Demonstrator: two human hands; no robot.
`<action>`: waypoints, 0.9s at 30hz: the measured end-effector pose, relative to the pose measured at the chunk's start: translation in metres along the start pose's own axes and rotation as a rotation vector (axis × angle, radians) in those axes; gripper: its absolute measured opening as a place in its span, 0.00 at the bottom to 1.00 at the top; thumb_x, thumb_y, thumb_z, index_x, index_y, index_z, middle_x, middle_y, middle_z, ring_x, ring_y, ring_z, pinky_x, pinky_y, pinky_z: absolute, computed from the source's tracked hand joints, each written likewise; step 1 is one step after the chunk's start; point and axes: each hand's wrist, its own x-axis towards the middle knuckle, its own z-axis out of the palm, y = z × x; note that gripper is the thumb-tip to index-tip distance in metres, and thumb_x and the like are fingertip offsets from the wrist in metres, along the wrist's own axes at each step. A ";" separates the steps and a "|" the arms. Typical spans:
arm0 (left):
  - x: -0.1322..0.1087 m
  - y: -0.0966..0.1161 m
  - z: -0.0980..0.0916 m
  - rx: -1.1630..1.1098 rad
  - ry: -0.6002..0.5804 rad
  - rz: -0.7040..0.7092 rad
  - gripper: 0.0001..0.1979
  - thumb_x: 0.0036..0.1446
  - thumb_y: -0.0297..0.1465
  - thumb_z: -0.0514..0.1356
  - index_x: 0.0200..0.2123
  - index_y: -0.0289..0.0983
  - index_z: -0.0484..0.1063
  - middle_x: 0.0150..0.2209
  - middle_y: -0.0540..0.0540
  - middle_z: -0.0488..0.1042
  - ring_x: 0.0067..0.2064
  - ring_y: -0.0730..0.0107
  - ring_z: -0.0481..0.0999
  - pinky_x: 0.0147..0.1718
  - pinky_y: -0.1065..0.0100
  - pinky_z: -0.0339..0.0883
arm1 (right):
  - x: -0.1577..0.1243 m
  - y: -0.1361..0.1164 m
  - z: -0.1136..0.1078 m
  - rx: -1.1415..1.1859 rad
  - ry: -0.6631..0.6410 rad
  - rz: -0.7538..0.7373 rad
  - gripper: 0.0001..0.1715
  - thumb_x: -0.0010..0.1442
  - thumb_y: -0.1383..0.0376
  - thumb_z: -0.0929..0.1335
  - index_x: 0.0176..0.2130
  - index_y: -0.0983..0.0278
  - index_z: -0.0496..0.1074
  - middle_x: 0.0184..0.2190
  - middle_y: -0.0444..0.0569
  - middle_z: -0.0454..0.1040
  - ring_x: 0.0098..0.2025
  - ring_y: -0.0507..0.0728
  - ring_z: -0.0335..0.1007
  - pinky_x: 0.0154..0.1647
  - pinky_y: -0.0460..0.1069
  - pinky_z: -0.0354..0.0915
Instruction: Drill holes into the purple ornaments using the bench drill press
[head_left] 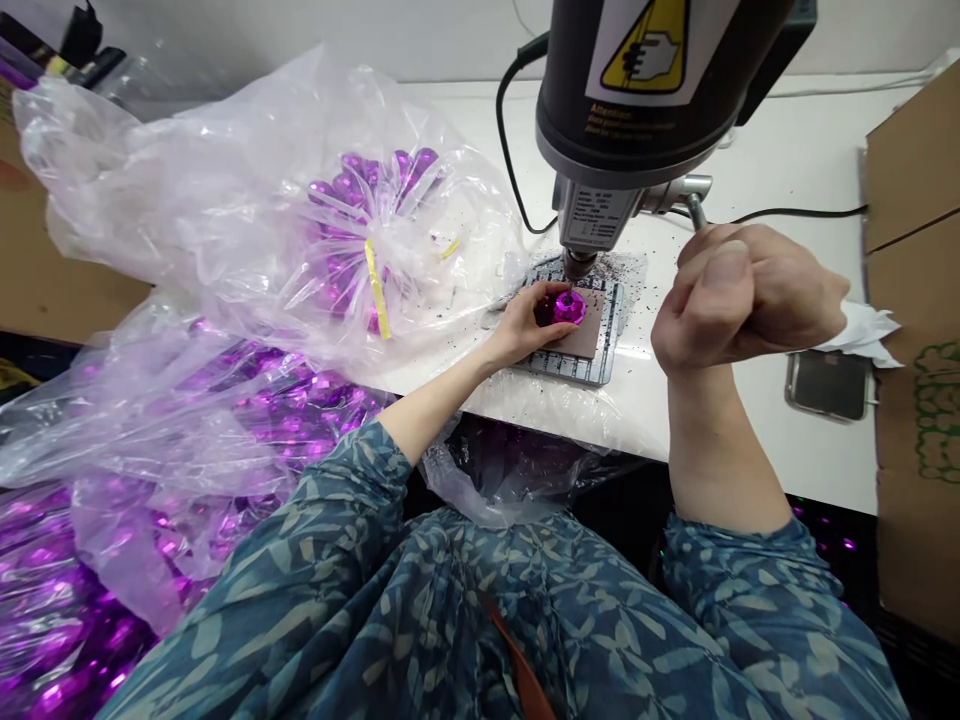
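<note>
A shiny purple piece [569, 307] sits on a brown square board [583, 342] on the grey slotted base [606, 368] of a drill press [626, 110]. Thumb and fingers of my left hand [527, 322] hold the piece from its left side. The drill's chuck [578, 264] is just above the piece; whether the bit touches it I cannot tell. My right hand [742, 290] is wrapped round the press's metal lever [696, 208], whose lower end is hidden in the fist. Dark shavings lie around the base.
A clear plastic bag [247, 190] with purple balls [349, 188] lies at the left. Below it, another bag [285, 400] holds many purple pieces. A phone [829, 384] and white tissue [862, 330] lie at the right, beside cardboard boxes [919, 300]. A black cable [504, 130] runs behind the press.
</note>
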 end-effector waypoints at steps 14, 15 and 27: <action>0.002 -0.001 0.002 0.013 0.003 0.019 0.33 0.62 0.41 0.78 0.64 0.37 0.75 0.62 0.35 0.84 0.60 0.51 0.86 0.60 0.55 0.81 | 0.010 -0.013 0.015 0.069 0.179 -0.336 0.46 0.74 0.43 0.67 0.22 0.63 0.40 0.14 0.41 0.38 0.17 0.44 0.39 0.21 0.50 0.41; 0.002 -0.001 0.003 0.004 0.005 0.018 0.33 0.61 0.41 0.78 0.64 0.37 0.75 0.62 0.35 0.84 0.60 0.51 0.86 0.59 0.55 0.81 | 0.018 -0.021 0.017 0.072 0.178 -0.304 0.45 0.74 0.43 0.68 0.22 0.63 0.42 0.15 0.41 0.39 0.17 0.44 0.41 0.22 0.49 0.41; -0.070 0.060 -0.026 -0.148 -0.205 -0.207 0.31 0.56 0.47 0.81 0.54 0.37 0.78 0.47 0.41 0.86 0.43 0.64 0.85 0.43 0.64 0.77 | 0.100 -0.057 0.045 0.341 0.121 0.216 0.32 0.72 0.73 0.66 0.20 0.60 0.51 0.15 0.38 0.46 0.16 0.42 0.43 0.25 0.45 0.42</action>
